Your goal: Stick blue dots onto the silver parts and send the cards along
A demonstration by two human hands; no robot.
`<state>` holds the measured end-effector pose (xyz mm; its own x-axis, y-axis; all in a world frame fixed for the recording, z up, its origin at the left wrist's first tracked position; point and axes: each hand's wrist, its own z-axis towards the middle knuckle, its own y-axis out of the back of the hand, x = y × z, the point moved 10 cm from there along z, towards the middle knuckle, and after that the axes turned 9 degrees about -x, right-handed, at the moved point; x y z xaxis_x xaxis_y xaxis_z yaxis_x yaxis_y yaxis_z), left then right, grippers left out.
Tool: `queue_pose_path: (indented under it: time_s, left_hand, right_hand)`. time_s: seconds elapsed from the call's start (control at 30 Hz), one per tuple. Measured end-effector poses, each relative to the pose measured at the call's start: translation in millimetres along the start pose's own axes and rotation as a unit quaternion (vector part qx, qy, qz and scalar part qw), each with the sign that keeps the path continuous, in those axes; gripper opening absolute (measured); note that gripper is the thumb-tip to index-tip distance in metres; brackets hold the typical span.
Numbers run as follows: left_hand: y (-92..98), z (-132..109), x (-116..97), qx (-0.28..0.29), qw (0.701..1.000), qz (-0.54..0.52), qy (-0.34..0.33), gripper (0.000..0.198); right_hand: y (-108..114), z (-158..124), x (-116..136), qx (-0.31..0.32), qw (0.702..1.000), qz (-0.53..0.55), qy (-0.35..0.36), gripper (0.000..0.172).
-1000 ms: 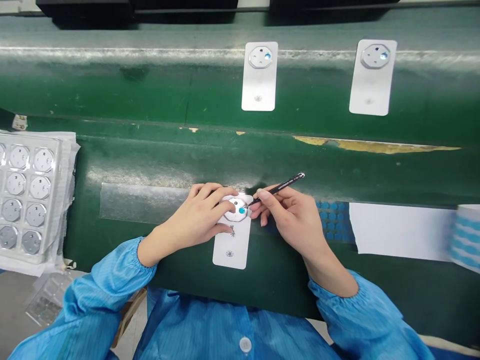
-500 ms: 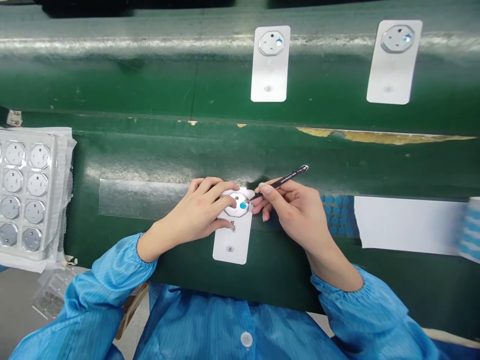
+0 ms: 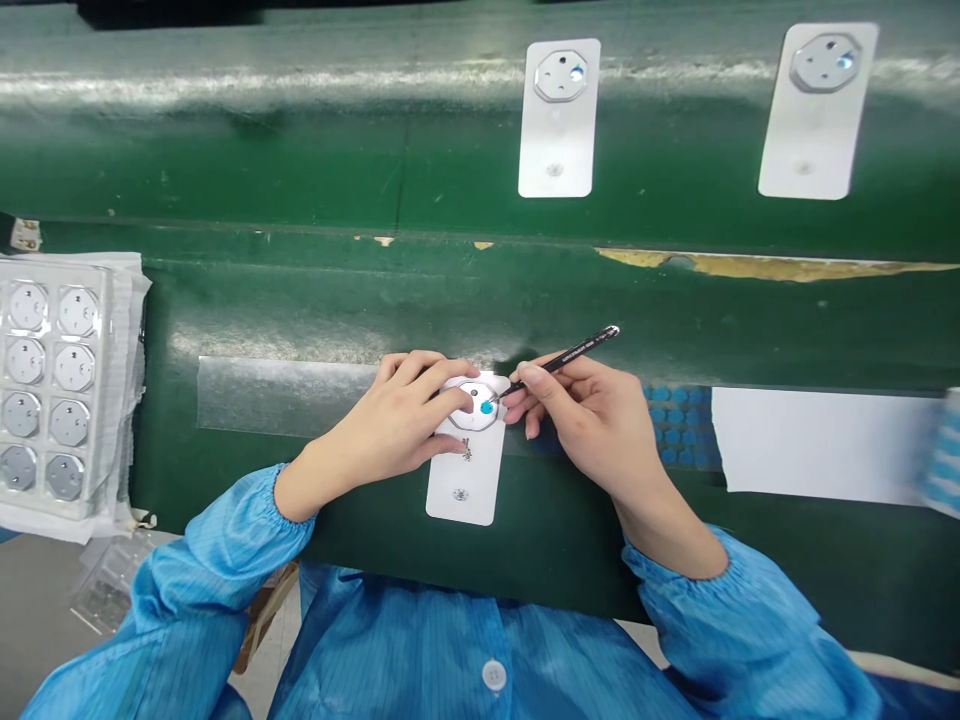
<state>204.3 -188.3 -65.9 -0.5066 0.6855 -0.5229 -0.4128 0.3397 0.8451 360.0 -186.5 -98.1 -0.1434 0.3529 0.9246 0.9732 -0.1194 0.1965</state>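
A white carrier plate (image 3: 466, 475) lies on the near ledge of the green bench, with an octagonal metal disc (image 3: 474, 410) at its top. My left hand (image 3: 397, 425) rests on the plate, fingers pressed onto the disc. My right hand (image 3: 592, 420) pinches black tweezers (image 3: 566, 355), whose tip touches a small blue dot (image 3: 487, 407) on the disc.
Two more white plates with discs (image 3: 559, 118) (image 3: 817, 110) lie on the green conveyor belt (image 3: 300, 150) behind. A clear tray of metal discs (image 3: 52, 385) sits at the left. A sheet of blue dots (image 3: 679, 425) and white paper (image 3: 821, 445) lie to the right.
The two plates on the belt have shifted to the right. My hands have stayed on the near plate, with the tweezer tip kept at the blue dot.
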Motion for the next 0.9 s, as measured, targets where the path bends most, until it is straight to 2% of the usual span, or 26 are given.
queue_pose_path:
  time_s: [0.23,0.4,0.53,0.63,0.77,0.9]
  left_hand:
    - [1.0,-0.7,-2.0,0.002,1.0,0.018,-0.008,0.032]
    - [5.4,-2.3,-18.7,0.005,0.993,0.111,-0.037,0.03]
    - [2.8,-5.5,-30.7,0.02,0.983,0.177,-0.033,0.034]
    - [-6.6,-11.2,-34.3,0.032,0.978,0.208,-0.017,0.046]
    - [-18.9,-20.4,-38.2,0.013,0.971,0.24,-0.001,0.079]
    - [-27.3,-25.7,-35.8,-0.001,0.964,0.264,0.023,0.08]
  right_hand:
    - [0.2,0.1,0.6,-0.003,1.0,-0.004,0.003,0.039]
    - [-1.7,-0.1,0.1,0.001,1.0,0.001,0.012,0.038]
    - [-3.3,-1.1,0.9,0.004,0.999,0.036,0.021,0.036]
    - [0.4,0.4,2.0,-0.013,0.996,0.083,0.018,0.038]
    - [1.5,2.8,1.3,-0.024,0.99,0.137,0.009,0.042]
    - [-6.5,4.9,-2.5,-0.012,0.984,0.179,-0.003,0.046]
